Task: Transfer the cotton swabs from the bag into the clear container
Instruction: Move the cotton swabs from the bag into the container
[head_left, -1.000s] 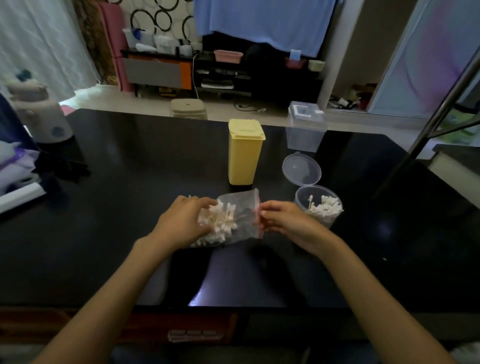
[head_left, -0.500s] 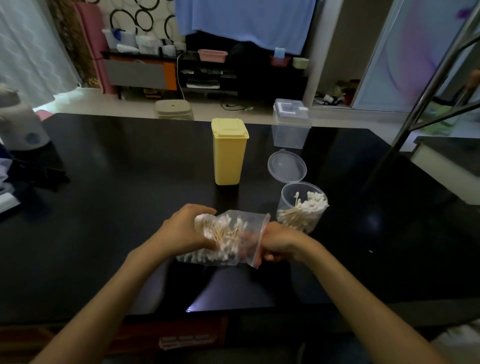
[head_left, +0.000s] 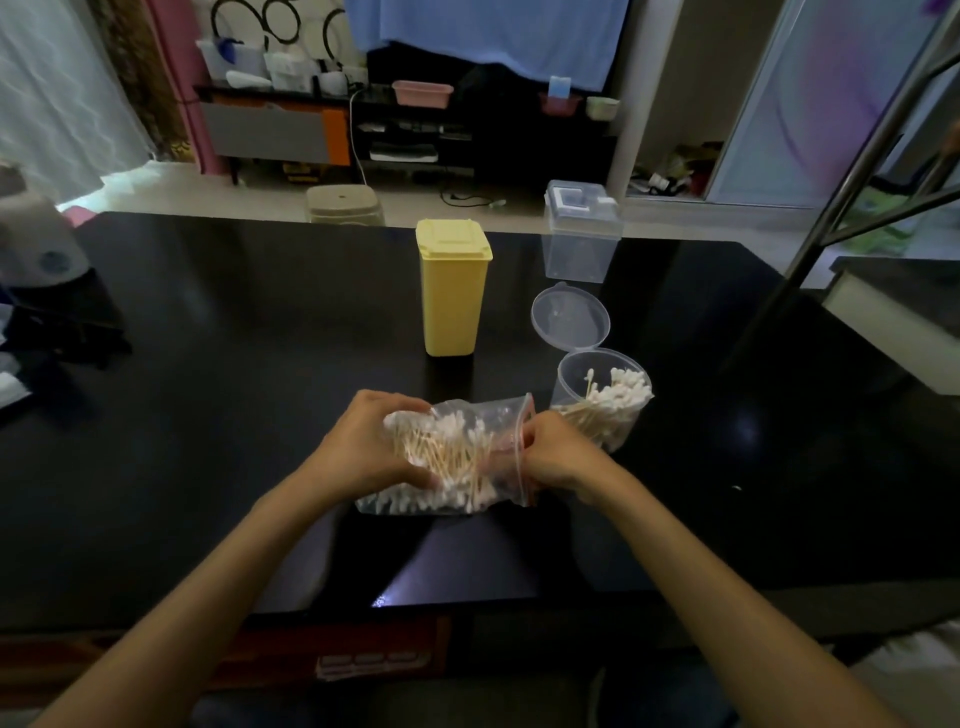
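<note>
Partway: clear container (head_left: 602, 400) at centre right part-filled, bag (head_left: 457, 457) well stocked; left hand (head_left: 369, 441) gripping bag, right hand (head_left: 553, 452) pinching its mouth.

Clear zip bag (head_left: 467, 457) of cotton swabs (head_left: 447, 457) beside an open, seemingly half-filled clear container (head_left: 602, 400)

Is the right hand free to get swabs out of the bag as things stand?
Probably not yet. The right hand pinches the bag at its red-zipped mouth, while the left hand grips the bag's body. Nothing else blocks the mouth; it would have to let go first.
</note>
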